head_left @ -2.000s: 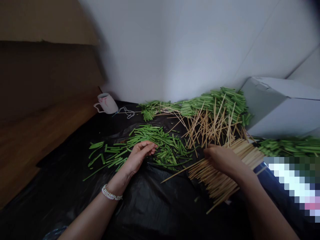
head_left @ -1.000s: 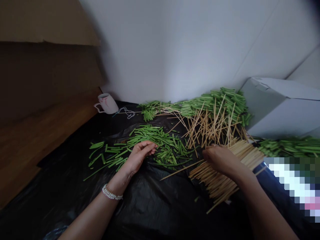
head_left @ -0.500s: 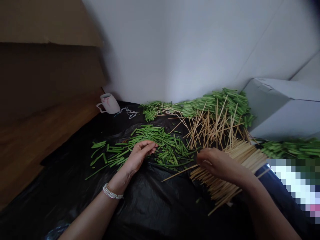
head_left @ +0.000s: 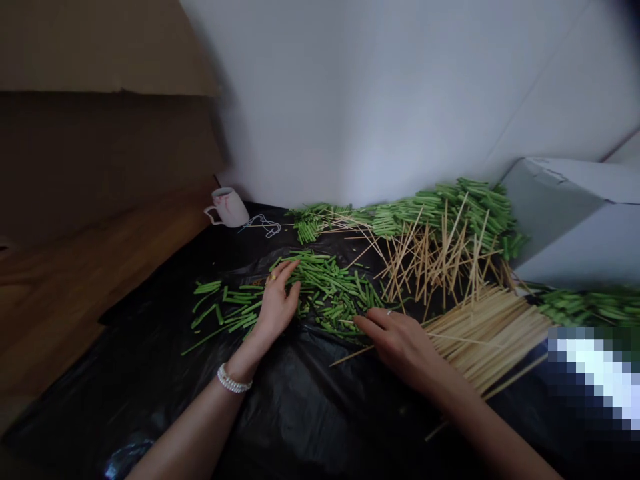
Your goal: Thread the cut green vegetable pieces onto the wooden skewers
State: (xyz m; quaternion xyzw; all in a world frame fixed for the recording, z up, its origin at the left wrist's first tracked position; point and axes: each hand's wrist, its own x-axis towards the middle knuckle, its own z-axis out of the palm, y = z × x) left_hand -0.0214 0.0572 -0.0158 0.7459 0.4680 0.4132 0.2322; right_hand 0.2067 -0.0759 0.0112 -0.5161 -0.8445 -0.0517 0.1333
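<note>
My left hand (head_left: 280, 297) reaches over a loose heap of cut green stems (head_left: 325, 277) that look like garlic scapes. Its fingers are apart and touch or hover just above the pieces; I cannot tell which. On the heap's right side my right hand (head_left: 395, 340) is closed around a bamboo skewer (head_left: 465, 340). The skewer's pointed end pokes out past my fingertips toward the left. Just right of that hand lies a thick bundle of bare skewers (head_left: 505, 327). Another single skewer (head_left: 350, 357) rests on the black plastic sheet (head_left: 310, 407) below it.
Along the white wall (head_left: 300, 100) lie rows of green stems threaded on skewers (head_left: 450, 207), their bare ends toward me. A white mug (head_left: 233, 208) and a tangle of white string (head_left: 265, 225) are at the far left. A white box (head_left: 575, 213) stands at right, more green stems (head_left: 590, 303) before it.
My right hand has moved left from the skewer bundle with a skewer in it. My left hand has opened from a pinch and shifted slightly left over the stems.
</note>
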